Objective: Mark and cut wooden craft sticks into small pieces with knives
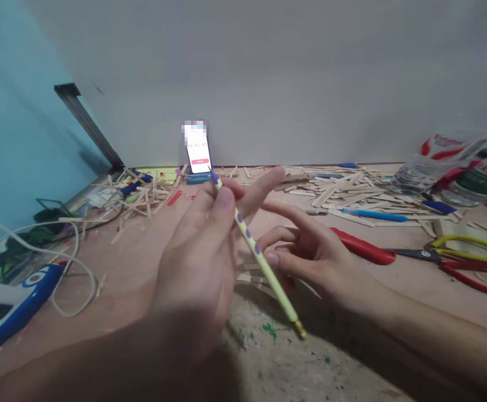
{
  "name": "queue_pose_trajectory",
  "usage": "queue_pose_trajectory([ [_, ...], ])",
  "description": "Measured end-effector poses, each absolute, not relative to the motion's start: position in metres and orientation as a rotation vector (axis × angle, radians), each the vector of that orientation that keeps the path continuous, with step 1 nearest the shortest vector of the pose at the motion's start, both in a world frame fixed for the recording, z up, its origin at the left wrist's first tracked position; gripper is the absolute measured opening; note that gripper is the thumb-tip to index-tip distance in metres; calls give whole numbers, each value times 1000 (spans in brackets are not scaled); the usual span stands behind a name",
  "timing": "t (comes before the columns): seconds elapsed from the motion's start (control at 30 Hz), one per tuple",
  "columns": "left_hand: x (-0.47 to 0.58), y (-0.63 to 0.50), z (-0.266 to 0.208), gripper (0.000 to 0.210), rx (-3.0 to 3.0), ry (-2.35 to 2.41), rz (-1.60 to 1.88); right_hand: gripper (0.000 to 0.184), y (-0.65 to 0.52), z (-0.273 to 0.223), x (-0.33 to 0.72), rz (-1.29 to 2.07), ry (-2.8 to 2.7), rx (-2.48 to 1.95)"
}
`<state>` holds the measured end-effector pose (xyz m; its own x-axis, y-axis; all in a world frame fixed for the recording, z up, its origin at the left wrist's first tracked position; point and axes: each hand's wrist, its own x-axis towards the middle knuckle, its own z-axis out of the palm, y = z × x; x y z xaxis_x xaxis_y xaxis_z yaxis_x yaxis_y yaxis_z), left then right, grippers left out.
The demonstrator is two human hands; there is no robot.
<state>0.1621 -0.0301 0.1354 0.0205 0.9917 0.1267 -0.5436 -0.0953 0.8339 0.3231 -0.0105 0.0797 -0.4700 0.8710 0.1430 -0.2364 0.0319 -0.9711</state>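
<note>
My left hand (203, 245) pinches a yellow pencil (276, 285) with purple dots between thumb and fingers, its index finger pointing off to the right. The pencil slants across the view, dark tip up at the left and gold-coloured end down at the right. Close beside its middle is my right hand (310, 245), fingers loosely bent and apart. Its thumb tip is right by the shaft; whether it touches I cannot tell. Under the hands, a few wooden craft sticks (255, 277) lie on the worn tabletop (268, 357).
A lit phone (198, 148) leans against the back wall. Piled craft sticks (343, 190) lie along the back. To the right are red-and-yellow-handled scissors (431, 255), a red-handled tool (364, 247), a blue pen (375, 215) and plastic bottles (477, 178). A white cable (78, 245) loops at left.
</note>
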Motion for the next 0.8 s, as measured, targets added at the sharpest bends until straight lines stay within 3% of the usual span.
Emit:
queue_pose_trajectory([
  [0.17, 166, -27, 131, 19, 1005, 709, 1400, 82, -17, 74, 318, 1345, -1465, -580],
  [0.3, 163, -25, 118, 16, 1084, 798, 1354, 56, -21, 74, 313, 1226, -1417, -528],
  [0.4, 154, -24, 107, 32, 1036, 947, 1262, 37, -18, 74, 314, 1177, -1301, -606],
  [0.47, 142, -23, 95, 46, 1015, 1123, 1140, 36, -12, 72, 319, 1192, -1286, -653],
  [0.53, 123, -21, 77, 45, 1058, 1276, 1107, 37, -5, 66, 325, 1153, -1265, -716],
  [0.63, 91, -19, 45, 20, 1548, 1338, 1008, 33, 6, 53, 333, 1058, -1199, -911],
  [0.7, 73, -20, 26, 15, 1964, 1460, 918, 33, 12, 45, 337, 1040, -1191, -1082],
  [0.8, 58, -21, 8, 36, 2493, 1356, 712, 29, 18, 39, 338, 1018, -1238, -1273],
])
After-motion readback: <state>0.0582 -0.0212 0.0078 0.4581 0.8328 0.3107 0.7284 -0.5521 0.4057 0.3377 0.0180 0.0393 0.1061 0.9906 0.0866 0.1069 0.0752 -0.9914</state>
